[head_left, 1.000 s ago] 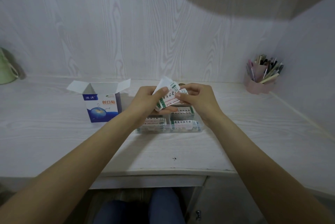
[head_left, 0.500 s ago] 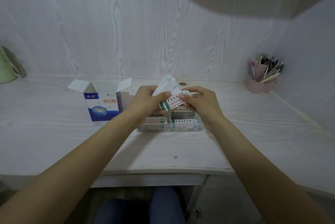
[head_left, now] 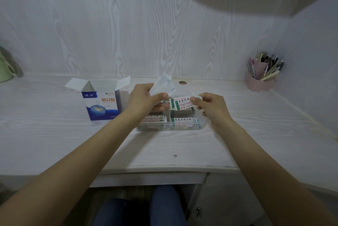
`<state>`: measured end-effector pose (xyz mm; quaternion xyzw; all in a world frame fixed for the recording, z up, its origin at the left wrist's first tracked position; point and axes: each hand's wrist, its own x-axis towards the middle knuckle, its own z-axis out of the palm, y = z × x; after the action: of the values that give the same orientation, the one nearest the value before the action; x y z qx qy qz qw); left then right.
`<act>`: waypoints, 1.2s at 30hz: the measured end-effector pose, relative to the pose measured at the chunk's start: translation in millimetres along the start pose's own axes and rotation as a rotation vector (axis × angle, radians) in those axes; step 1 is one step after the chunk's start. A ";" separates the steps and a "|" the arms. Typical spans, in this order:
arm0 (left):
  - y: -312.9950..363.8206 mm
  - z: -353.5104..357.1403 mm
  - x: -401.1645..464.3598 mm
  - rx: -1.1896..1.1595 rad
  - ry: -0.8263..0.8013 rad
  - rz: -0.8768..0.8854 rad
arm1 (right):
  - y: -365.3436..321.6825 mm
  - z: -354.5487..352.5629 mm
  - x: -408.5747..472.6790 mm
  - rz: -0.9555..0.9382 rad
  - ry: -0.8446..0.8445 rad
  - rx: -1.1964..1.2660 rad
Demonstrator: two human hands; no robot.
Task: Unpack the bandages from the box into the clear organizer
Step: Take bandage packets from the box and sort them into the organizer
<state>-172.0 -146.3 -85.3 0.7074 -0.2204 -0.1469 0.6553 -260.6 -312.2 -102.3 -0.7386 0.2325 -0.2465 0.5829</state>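
Note:
The blue-and-white bandage box (head_left: 102,104) stands open on the desk, left of my hands. The clear organizer (head_left: 170,126) lies in front of me with wrapped bandages (head_left: 182,121) in its compartments. My left hand (head_left: 144,98) pinches a folded white paper (head_left: 163,84) just above the organizer's back left part. My right hand (head_left: 210,106) pinches the right end of a small stack of bandages (head_left: 180,104) held over the organizer's back compartments. The stack's left end reaches my left fingers.
A pink pen holder (head_left: 261,79) full of pens stands at the back right. A green cup (head_left: 5,72) sits at the far left edge. A cable hole (head_left: 182,82) is in the desk behind the organizer. The desk's front edge runs below my forearms.
My right hand has slid to the right, drawing the bandage stack out from under the white paper. My left hand keeps the paper and has lifted slightly.

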 end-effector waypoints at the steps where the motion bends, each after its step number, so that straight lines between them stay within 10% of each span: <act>1: -0.7 -0.3 0.3 0.024 0.001 0.015 | 2.6 -1.8 0.9 0.015 0.021 -0.033; 10: -1.2 0.0 1.8 0.022 0.005 0.077 | 9.6 5.6 4.0 0.048 -0.067 -0.655; 36: -0.2 0.8 0.7 0.015 -0.008 0.094 | -10.7 21.4 1.6 -0.239 -0.252 -1.421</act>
<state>-171.8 -147.4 -85.5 0.7005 -0.2569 -0.1172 0.6554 -245.1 -295.0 -96.0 -0.9816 0.1852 -0.0114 -0.0454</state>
